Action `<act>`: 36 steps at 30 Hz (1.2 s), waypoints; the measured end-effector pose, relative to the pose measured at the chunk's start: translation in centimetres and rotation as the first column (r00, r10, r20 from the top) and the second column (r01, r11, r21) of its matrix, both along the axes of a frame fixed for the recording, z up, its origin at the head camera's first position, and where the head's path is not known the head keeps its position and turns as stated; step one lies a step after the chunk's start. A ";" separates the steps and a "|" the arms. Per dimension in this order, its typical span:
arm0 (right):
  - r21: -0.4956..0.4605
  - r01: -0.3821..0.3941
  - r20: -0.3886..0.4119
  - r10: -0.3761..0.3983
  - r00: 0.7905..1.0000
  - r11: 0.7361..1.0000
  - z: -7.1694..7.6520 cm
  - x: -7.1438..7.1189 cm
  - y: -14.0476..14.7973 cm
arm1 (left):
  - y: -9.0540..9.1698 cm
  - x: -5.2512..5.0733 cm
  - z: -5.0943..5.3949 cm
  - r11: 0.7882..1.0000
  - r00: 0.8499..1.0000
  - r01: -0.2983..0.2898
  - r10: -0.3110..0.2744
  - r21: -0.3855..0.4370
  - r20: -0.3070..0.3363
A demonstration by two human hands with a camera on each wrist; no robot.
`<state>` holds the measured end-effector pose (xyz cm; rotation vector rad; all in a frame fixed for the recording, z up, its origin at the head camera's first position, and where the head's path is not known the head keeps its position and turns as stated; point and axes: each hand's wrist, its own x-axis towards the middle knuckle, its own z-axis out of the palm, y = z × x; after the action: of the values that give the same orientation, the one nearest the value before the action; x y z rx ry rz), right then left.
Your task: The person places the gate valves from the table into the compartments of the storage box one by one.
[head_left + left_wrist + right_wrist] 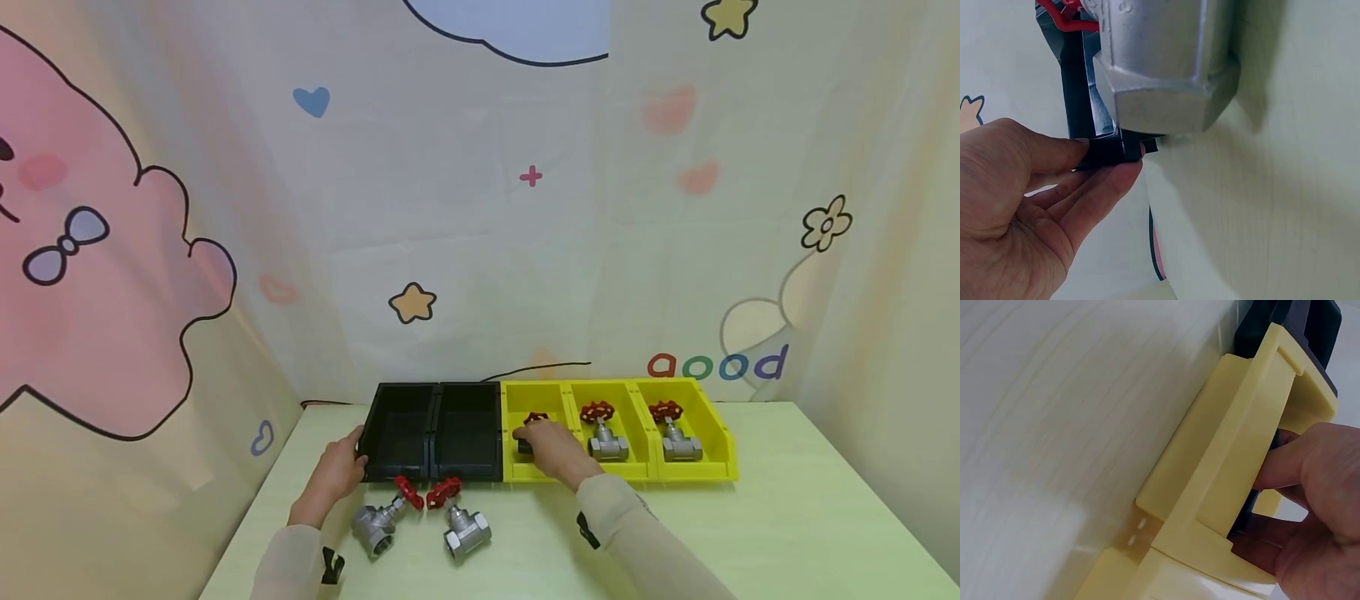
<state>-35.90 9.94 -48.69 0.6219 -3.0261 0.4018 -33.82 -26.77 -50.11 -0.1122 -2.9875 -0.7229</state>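
My left hand [336, 471] pinches the left wall of the leftmost black bin [1079, 94] between thumb and fingers. Inside the first yellow bin [540, 472], my right hand [557, 452] grips a valve with a black body [525, 447] and a red handwheel [536, 417]; the hand and the bin wall hide much of it. In the right wrist view, thumb and fingers [1285, 465] close round its dark part. Two silver valves with red handwheels lie on the table in front of the black bins: one on the left [375, 527], one on the right [467, 532].
Beside the right hand, the middle yellow bin holds a silver valve [607, 446] and the right yellow bin another [681, 446]. A second black bin [467, 475] adjoins the yellow ones. The row stands on a pale table [795, 500] before a printed curtain [465, 208].
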 end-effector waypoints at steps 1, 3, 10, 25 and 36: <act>0.004 0.002 0.003 -0.002 1.000 1.000 0.0 0.0 0.0 | 0.0 0.0 0.0 1.000 1.000 -0.002 0.002 -0.001 0.001; 0.019 0.014 0.011 -0.014 1.000 1.000 0.1 -0.2 -0.1 | 0.0 0.0 0.0 1.000 1.000 -0.001 0.001 0.000 0.000; 0.059 0.004 0.051 -0.007 0.999 0.998 0.2 -0.8 -0.2 | 0.1 0.1 0.0 1.000 1.000 0.000 0.000 0.009 0.010; 0.066 -0.012 0.067 0.008 0.998 0.998 0.5 -0.7 -0.3 | 0.1 0.0 0.0 1.000 1.000 -0.001 0.001 0.021 0.013; 0.045 -0.009 0.080 0.006 0.997 0.999 1.3 -0.3 -0.2 | 0.2 0.0 0.1 1.000 1.000 -0.012 0.011 0.014 0.013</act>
<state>-36.16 9.71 -47.40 0.6348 -3.1181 0.3682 -33.86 -26.62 -50.03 -0.0901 -2.9919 -0.7456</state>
